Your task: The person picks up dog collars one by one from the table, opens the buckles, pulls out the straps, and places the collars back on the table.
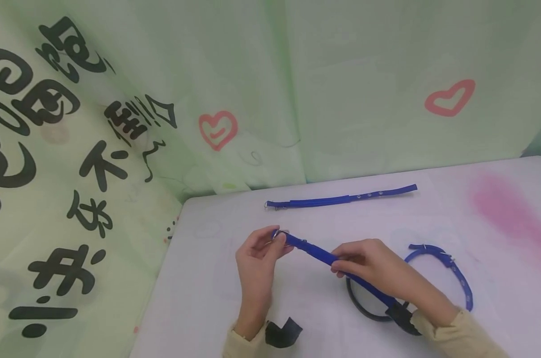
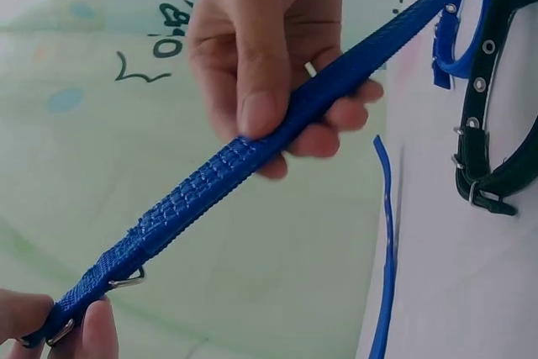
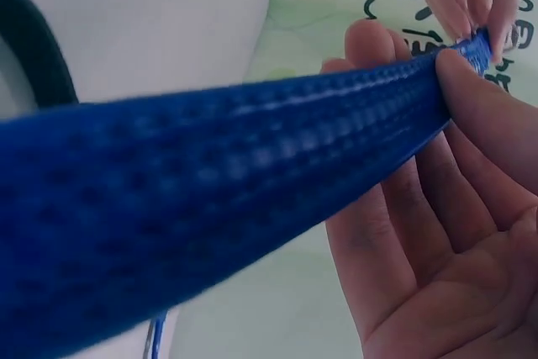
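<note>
A blue collar (image 1: 319,254) with a metal buckle and ring is stretched slantwise between my two hands above the table. At its buckle end, my left hand (image 1: 259,256) pinches it between thumb and fingers. Farther along the padded, textured band, my right hand (image 1: 373,261) grips with the thumb on top and fingers underneath. Its other end runs down past the right wrist in the head view. In the left wrist view, the textured padding (image 2: 202,187) and a small metal ring (image 2: 128,278) show clearly.
Another blue collar (image 1: 319,202) lies straight at the back of the white table (image 1: 207,278). To the right, a looped blue collar (image 1: 464,288) rests near a black looped collar (image 2: 472,136). Black pieces (image 1: 283,334) show by both wrists. A pale green curtain (image 1: 359,99) hangs behind.
</note>
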A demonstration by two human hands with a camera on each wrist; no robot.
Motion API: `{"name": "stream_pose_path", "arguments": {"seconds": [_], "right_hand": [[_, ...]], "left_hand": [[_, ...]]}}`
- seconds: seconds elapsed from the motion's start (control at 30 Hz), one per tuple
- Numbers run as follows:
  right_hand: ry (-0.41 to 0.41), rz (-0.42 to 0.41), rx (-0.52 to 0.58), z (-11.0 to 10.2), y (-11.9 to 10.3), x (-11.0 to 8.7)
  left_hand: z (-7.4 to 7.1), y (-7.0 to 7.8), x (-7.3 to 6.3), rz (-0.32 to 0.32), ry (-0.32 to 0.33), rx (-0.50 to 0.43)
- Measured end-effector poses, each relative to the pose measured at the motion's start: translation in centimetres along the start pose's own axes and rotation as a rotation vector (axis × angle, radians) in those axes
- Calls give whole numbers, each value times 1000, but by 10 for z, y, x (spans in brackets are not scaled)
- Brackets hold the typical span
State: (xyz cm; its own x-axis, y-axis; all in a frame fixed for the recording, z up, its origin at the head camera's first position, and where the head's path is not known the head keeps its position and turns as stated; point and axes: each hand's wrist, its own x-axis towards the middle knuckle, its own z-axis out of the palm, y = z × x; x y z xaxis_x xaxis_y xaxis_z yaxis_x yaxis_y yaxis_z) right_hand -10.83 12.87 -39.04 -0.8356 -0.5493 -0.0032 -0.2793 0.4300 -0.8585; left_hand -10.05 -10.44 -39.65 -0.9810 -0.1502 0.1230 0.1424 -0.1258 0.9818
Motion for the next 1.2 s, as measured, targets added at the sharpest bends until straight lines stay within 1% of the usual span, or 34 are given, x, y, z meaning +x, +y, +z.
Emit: {"name": "stream_pose_path", "arguments": {"seconds": [0.1,0.2,0.33,0.53,0.7,0.8,1.0,1.2], "right_hand": [[-6,15,-2,-5,4,-4],[-3,29,-11,-9,8,-7],[-6,40,-14,-17,13,-12],[1,13,-28,-28,18,-18],[16,23,-45,-40,24,-23],[5,38,-40,-47,28,-25],[-25,30,-32,-57,38,-31],[-45,25,-57,-68,49,-38]], "left_hand": [[-4,0,2,4,28,-15],[-8,0,3,2,57,-7],[-11,-1,4,-21,89,-1],[-15,-4,6,-40,114,-3],[-19,-6,7,-51,138,1],[-22,-6,9,-63,158,4],[-28,-7,13,-91,191,13],[-36,-11,17,-100,217,9]]}}
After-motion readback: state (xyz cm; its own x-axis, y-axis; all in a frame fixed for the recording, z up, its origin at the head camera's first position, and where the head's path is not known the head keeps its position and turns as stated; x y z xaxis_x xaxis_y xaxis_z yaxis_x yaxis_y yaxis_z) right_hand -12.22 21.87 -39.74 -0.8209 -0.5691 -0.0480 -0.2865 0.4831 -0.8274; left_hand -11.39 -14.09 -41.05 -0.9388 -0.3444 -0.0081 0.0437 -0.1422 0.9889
